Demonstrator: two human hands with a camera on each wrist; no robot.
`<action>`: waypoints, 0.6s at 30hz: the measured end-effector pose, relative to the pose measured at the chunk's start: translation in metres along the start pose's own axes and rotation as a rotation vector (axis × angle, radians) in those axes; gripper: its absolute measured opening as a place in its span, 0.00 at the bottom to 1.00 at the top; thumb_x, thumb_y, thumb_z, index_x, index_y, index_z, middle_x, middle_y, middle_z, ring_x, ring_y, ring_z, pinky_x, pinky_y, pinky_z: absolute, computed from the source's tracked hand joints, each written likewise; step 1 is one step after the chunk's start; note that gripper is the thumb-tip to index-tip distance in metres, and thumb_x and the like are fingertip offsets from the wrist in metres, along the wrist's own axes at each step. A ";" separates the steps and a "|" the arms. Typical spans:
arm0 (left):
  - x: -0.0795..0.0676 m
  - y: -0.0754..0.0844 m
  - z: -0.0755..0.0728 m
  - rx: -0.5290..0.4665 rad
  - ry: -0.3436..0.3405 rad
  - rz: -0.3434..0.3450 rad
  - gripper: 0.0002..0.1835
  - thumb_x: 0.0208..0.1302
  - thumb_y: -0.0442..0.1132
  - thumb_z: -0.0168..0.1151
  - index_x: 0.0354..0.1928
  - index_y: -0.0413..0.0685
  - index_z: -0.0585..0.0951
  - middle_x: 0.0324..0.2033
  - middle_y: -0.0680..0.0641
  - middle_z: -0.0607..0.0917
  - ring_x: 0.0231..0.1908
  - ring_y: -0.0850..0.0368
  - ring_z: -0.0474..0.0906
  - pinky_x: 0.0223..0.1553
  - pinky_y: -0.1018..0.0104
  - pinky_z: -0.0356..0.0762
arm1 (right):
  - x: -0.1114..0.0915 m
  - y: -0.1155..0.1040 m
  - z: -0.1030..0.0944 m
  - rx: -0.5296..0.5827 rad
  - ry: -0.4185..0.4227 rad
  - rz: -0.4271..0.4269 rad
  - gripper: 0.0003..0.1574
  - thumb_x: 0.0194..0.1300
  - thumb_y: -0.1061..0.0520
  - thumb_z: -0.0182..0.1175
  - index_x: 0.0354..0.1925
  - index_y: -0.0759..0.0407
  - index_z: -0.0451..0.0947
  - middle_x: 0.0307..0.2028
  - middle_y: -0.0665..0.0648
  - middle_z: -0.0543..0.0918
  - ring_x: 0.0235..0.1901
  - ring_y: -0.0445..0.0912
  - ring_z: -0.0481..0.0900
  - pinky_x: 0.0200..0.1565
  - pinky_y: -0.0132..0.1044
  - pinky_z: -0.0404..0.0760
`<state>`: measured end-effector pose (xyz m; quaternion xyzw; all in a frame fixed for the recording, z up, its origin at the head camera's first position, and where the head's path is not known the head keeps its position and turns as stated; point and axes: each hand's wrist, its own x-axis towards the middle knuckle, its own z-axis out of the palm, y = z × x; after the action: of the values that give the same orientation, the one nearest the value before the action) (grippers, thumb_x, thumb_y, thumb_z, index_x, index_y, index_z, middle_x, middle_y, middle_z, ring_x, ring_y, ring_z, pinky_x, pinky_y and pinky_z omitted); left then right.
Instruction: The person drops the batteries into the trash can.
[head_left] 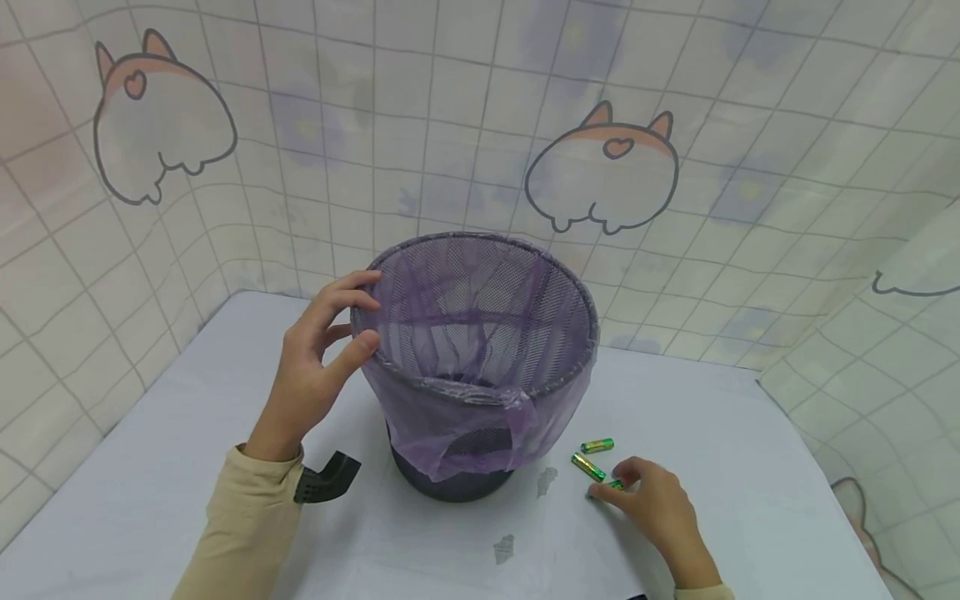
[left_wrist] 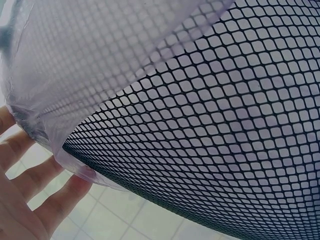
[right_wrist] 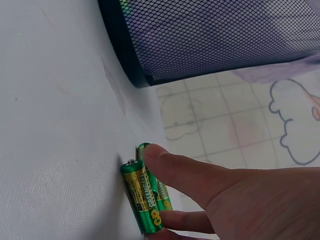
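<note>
A dark mesh wastebasket (left_wrist: pixel 240 110) stands on the white table, lined with a thin purple plastic bag (head_left: pixel 480 433) folded over its rim. My left hand (head_left: pixel 318 358) holds the rim at its left side, thumb and fingertips on the bag-covered edge. To the right of the basket, my right hand (head_left: pixel 660 508) pinches a green battery (head_left: pixel 617 485) between thumb and fingers, low over the table. Two more green and gold batteries lie just beyond it, a slanted battery (head_left: pixel 588 467) and a farther battery (head_left: pixel 597 446). In the right wrist view the thumb partly covers one battery.
Two grey patches, a front patch (head_left: pixel 504 548) and a patch nearer the basket (head_left: pixel 547 481), mark the white tabletop (head_left: pixel 420 558). A checked curtain (head_left: pixel 450 108) with animal drawings hangs behind and along both sides. A dark cable (head_left: pixel 862 512) runs past the table's right edge.
</note>
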<state>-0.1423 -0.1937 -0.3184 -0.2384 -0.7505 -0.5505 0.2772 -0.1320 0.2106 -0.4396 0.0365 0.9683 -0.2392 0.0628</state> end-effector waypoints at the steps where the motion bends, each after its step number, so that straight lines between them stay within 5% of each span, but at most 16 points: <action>1: 0.000 0.000 0.000 0.000 0.000 0.000 0.14 0.63 0.33 0.58 0.51 0.40 0.76 0.65 0.50 0.72 0.69 0.55 0.65 0.53 0.70 0.73 | 0.000 0.000 0.000 -0.002 -0.002 0.006 0.34 0.46 0.34 0.72 0.41 0.58 0.81 0.35 0.52 0.85 0.34 0.46 0.77 0.33 0.40 0.74; 11: 0.000 0.001 0.000 -0.003 0.000 -0.011 0.14 0.63 0.32 0.58 0.50 0.35 0.75 0.66 0.50 0.72 0.69 0.55 0.64 0.53 0.69 0.72 | 0.000 -0.006 0.003 -0.036 -0.005 0.018 0.35 0.43 0.35 0.73 0.41 0.58 0.82 0.35 0.52 0.84 0.33 0.45 0.76 0.35 0.43 0.76; 18: 0.000 0.001 0.000 -0.001 0.001 -0.004 0.14 0.63 0.33 0.58 0.50 0.39 0.75 0.65 0.49 0.72 0.68 0.55 0.65 0.53 0.70 0.72 | -0.002 -0.007 0.003 -0.035 0.019 -0.029 0.33 0.44 0.43 0.75 0.45 0.59 0.81 0.41 0.55 0.85 0.43 0.51 0.80 0.46 0.52 0.77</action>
<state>-0.1419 -0.1933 -0.3178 -0.2368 -0.7508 -0.5513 0.2762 -0.1303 0.2031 -0.4386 0.0236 0.9733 -0.2227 0.0508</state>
